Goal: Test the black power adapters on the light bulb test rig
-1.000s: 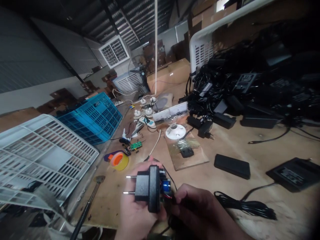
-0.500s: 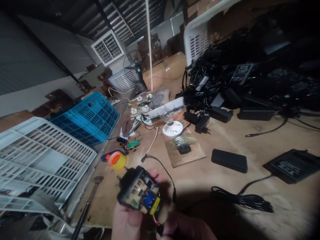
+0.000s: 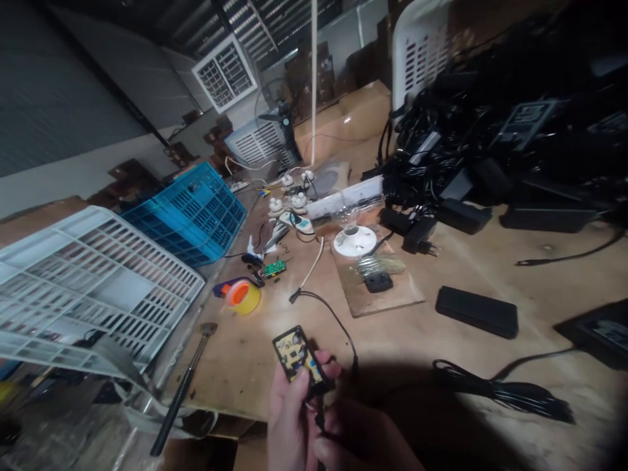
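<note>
My left hand (image 3: 289, 415) is closed round a small circuit board (image 3: 297, 356) with yellow and blue parts, held up near the table's front edge. Close beside it my right hand (image 3: 360, 438) lies in shadow, its fingers curled near the board's lower end and a thin black cable (image 3: 333, 320) that loops away over the table. What the right fingers hold is too dark to make out.
On the wooden table (image 3: 441, 340) lie a tape roll (image 3: 242, 296), a green board (image 3: 273, 268), a white lamp socket (image 3: 354, 240) on a wooden slab, black adapters (image 3: 477, 311), a coiled cable (image 3: 520, 394) and a heap of black chargers (image 3: 500, 131). A hammer (image 3: 181, 392) and blue (image 3: 191, 212) and white crates (image 3: 83, 288) stand left.
The black adapter housing with its plug pins is gone from my hands; only the bare circuit board stays in my left hand. The view has shifted.
</note>
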Motion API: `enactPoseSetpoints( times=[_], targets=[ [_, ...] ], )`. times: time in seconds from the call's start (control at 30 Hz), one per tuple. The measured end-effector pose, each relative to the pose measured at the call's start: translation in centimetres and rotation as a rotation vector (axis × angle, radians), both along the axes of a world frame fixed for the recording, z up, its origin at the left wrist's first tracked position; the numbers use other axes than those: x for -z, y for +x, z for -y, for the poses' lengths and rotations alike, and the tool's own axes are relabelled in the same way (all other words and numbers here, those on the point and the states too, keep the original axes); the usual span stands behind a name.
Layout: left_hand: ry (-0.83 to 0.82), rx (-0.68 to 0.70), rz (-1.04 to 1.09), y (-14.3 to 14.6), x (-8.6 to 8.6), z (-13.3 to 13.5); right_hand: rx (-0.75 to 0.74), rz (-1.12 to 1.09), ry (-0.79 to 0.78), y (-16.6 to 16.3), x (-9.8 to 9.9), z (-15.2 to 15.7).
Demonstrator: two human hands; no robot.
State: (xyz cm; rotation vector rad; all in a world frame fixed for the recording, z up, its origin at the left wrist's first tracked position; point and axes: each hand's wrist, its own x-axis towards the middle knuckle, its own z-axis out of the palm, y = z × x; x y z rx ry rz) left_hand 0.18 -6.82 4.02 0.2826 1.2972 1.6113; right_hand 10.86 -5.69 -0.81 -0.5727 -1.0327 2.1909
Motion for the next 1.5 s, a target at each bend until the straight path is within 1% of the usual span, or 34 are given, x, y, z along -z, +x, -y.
enactPoseSetpoints(
  times=[0.07,0.17,0.23,0.37,0.47,0.6,0.77,0.93,1.03,1.13,1.3,1.37,1.47,1.5],
  targets=[
    [0.002,-0.013,-0.003,0.5,-0.5,-0.9,0.031,0.094,0.042,0.6,-0.7,-1.0],
    [0.052,0.06,0.092,1.0,-1.3,-1.9,0.143,0.162,0.065,1.4,-1.5,-2.3],
    [0.086,0.072,0.112,1.4,-1.5,-2.3,0.208,0.129,0.039,1.9,-1.7,-2.9],
    [0.1,0.011,0.066,2.2,-1.5,-2.5,0.257,0.01,-0.05,2.2,-2.1,-3.3],
    [0.099,0.034,0.083,2.6,-1.4,-2.5,0.295,0.031,-0.038,2.3,-3.0,-3.6],
    [0.128,0.09,0.064,2.3,-1.7,-2.1,0.291,0.024,0.009,2.6,-3.9,-3.9],
    [0.192,0.151,0.059,1.8,-2.3,-1.4,0.32,-0.036,0.137,3.1,-4.1,-3.8],
    [0.162,0.156,0.034,2.1,-2.3,-1.3,0.365,0.034,0.197,3.2,-4.7,-4.3],
    [0.153,0.148,0.031,2.3,-2.2,-1.3,0.338,0.071,0.205,3.3,-5.1,-4.6],
    [0.165,0.155,0.049,2.4,-1.9,-1.3,0.304,0.078,0.179,3.4,-5.3,-4.7],
    [0.211,0.131,0.123,2.6,-1.1,-1.4,0.19,0.057,0.063,3.7,-5.3,-4.8],
    [0.223,0.138,0.117,2.6,-0.8,-1.5,0.202,0.07,0.084,3.9,-5.3,-4.9],
    [0.252,0.174,0.095,2.3,-0.3,-1.6,0.258,0.13,0.174,4.0,-5.2,-5.2],
    [0.259,0.188,0.105,2.2,-0.2,-1.7,0.259,0.153,0.17,4.0,-5.1,-5.3]
  ],
)
